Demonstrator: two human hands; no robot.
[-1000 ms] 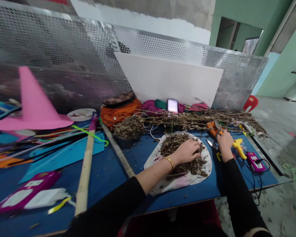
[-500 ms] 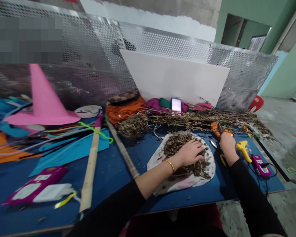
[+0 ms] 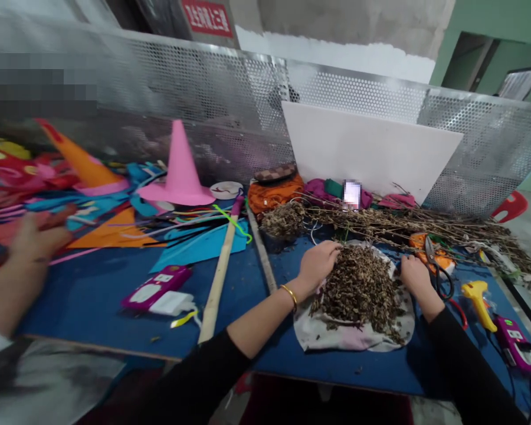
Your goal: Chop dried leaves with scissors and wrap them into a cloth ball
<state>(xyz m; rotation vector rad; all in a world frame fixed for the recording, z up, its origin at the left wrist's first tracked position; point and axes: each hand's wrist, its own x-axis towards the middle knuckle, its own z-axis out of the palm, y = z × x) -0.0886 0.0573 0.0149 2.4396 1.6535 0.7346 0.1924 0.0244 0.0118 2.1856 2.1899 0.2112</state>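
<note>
A heap of dried brown plant bits (image 3: 358, 283) lies on a white cloth (image 3: 345, 336) on the blue table (image 3: 115, 295). My left hand (image 3: 318, 262), with a gold bangle on its wrist, curls around the cloth's far left edge, against the heap. My right hand (image 3: 413, 274) closes on the cloth's right edge. Both hands seem to pinch the cloth, with the heap bunched between them. Scissors with black handles (image 3: 438, 265) lie just right of my right hand.
Dried branches (image 3: 425, 221) stretch along the back, before a white board (image 3: 367, 150) and a perforated metal screen. A yellow glue gun (image 3: 480, 298) and a purple device (image 3: 520, 348) lie at right. A wooden stick (image 3: 219, 274), pink cone (image 3: 181, 171) and coloured sheets lie left. Another person's hand (image 3: 35, 242) reaches in at far left.
The view has swung left. My left hand moved from atop the heap to the cloth's left edge; my right hand left the scissors and came to the cloth's right edge. Another person's hand appeared.
</note>
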